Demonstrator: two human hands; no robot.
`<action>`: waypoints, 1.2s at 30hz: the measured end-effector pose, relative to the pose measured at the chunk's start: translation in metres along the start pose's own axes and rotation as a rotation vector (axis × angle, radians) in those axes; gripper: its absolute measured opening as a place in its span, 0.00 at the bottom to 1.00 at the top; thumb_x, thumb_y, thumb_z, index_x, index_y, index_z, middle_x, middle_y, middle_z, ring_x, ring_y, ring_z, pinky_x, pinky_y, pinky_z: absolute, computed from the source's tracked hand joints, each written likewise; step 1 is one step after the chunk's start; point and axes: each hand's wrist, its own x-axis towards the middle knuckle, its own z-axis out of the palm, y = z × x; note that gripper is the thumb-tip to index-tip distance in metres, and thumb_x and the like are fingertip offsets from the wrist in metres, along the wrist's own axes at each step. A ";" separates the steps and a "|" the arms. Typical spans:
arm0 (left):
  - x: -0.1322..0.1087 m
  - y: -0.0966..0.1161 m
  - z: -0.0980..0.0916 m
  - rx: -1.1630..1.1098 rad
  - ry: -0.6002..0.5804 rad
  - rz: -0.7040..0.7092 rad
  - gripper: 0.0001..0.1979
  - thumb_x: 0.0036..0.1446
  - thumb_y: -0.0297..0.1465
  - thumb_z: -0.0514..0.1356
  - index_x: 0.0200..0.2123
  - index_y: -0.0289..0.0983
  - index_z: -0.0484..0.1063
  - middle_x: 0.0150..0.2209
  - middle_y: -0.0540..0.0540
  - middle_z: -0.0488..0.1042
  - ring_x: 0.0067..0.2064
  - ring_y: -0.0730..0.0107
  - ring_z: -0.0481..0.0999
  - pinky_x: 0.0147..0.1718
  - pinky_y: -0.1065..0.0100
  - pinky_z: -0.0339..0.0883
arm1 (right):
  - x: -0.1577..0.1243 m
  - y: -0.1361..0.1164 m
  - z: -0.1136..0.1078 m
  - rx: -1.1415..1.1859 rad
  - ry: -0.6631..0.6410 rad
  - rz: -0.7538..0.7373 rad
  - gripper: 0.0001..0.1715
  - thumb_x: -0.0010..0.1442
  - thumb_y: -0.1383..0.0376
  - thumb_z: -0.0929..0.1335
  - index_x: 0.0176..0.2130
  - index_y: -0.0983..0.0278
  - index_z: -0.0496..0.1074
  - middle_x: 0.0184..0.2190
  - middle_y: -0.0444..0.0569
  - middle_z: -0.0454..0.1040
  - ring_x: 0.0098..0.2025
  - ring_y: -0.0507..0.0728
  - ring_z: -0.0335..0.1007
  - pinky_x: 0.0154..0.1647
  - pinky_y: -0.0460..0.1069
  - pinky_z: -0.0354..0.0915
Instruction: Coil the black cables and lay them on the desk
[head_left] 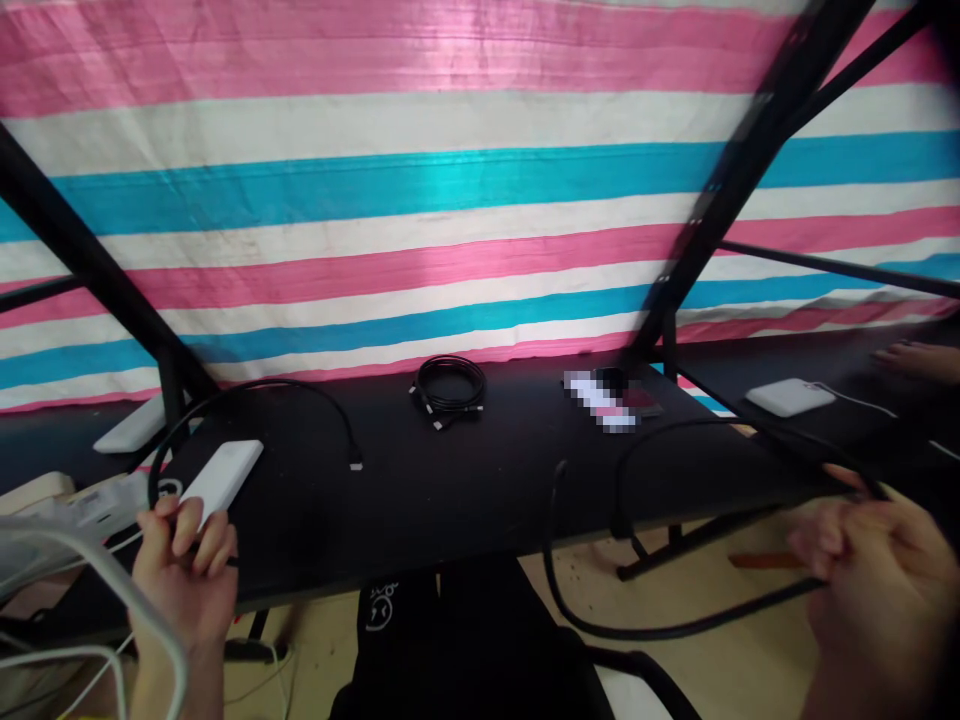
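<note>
My left hand (187,570) is closed, with curled fingers, around a black cable (259,384). That stretch arches over the table and ends in a metal-tipped plug (355,460). A white power bank (226,476) lies just beyond those fingers. On the right, my right hand (881,560) is closed on a loop of black cable (675,630), which hangs out past the table's front edge. I cannot tell whether both hands hold one and the same cable. A coiled black cable (450,385) with several plugs rests at the back middle of the table.
Pixelated items (604,400) lie at the black table's (420,510) back right. A white device (791,397) and another person's hand (919,358) are farther right. White cables (161,625) cross the lower left. Black metal frames (712,190) stand before a striped sheet (435,190).
</note>
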 end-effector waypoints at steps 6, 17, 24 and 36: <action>-0.016 0.003 0.046 -0.013 -0.176 0.032 0.11 0.63 0.34 0.53 0.29 0.37 0.63 0.18 0.57 0.50 0.17 0.78 0.41 0.13 0.77 0.49 | -0.041 -0.017 0.050 -0.040 -0.336 0.258 0.20 0.48 0.50 0.73 0.37 0.60 0.74 0.20 0.40 0.60 0.13 0.45 0.50 0.09 0.42 0.60; -0.038 -0.001 0.084 0.008 -0.361 0.078 0.11 0.59 0.36 0.58 0.28 0.38 0.64 0.17 0.58 0.46 0.17 0.78 0.37 0.13 0.76 0.43 | -0.120 -0.021 0.137 -0.240 -0.961 0.292 0.27 0.61 0.47 0.61 0.52 0.61 0.66 0.42 0.52 0.71 0.33 0.53 0.70 0.11 0.39 0.60; -0.040 0.007 0.078 0.042 -0.348 0.060 0.11 0.56 0.38 0.62 0.27 0.40 0.65 0.15 0.58 0.42 0.16 0.78 0.37 0.12 0.76 0.42 | -0.134 -0.003 0.167 -0.369 -1.097 0.113 0.19 0.59 0.56 0.66 0.47 0.62 0.72 0.37 0.50 0.73 0.28 0.52 0.68 0.19 0.44 0.65; -0.029 0.028 0.069 0.112 -0.321 0.198 0.11 0.50 0.40 0.66 0.27 0.41 0.69 0.14 0.57 0.42 0.16 0.78 0.35 0.11 0.71 0.31 | -0.116 0.036 0.166 -0.595 -1.364 -0.243 0.16 0.50 0.59 0.74 0.40 0.57 0.75 0.41 0.44 0.73 0.34 0.52 0.68 0.33 0.47 0.63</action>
